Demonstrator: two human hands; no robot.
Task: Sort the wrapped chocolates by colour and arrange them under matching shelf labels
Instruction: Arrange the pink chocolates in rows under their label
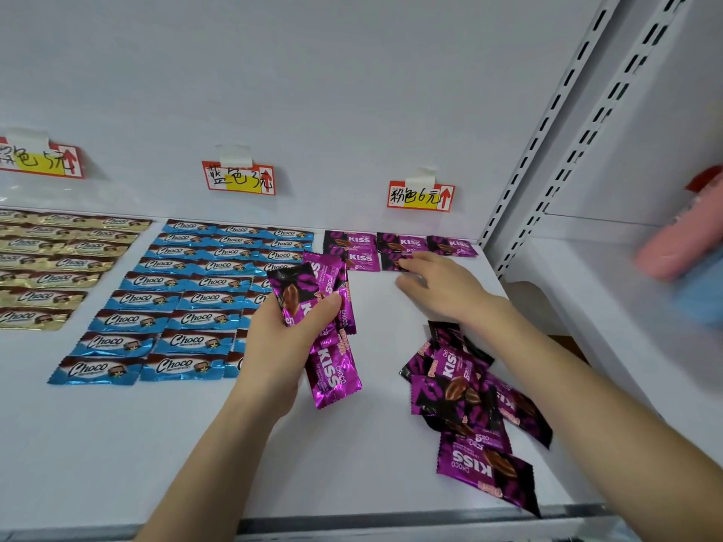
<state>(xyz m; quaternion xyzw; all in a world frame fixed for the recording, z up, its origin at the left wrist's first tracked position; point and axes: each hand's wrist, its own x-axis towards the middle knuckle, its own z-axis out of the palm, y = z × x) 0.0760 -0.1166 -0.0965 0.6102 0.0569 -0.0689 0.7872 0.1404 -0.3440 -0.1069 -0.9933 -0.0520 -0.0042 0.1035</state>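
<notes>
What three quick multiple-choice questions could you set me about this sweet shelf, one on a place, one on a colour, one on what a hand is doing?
1. Where does the loose heap of purple chocolates lie?
A. Under the right forearm
B. On the gold rows
C. Against the back wall

2. What colour are the wrappers below the middle label?
A. Gold
B. Blue
C. Purple

3. What is the left hand doing?
A. Resting empty
B. Pointing at a label
C. Gripping several purple chocolates

Answers: 1 A, the heap sits at the shelf's front right beneath the arm. 2 B, the blue chocolates fill those rows. 3 C, its fingers close round the held purple chocolates.
</notes>
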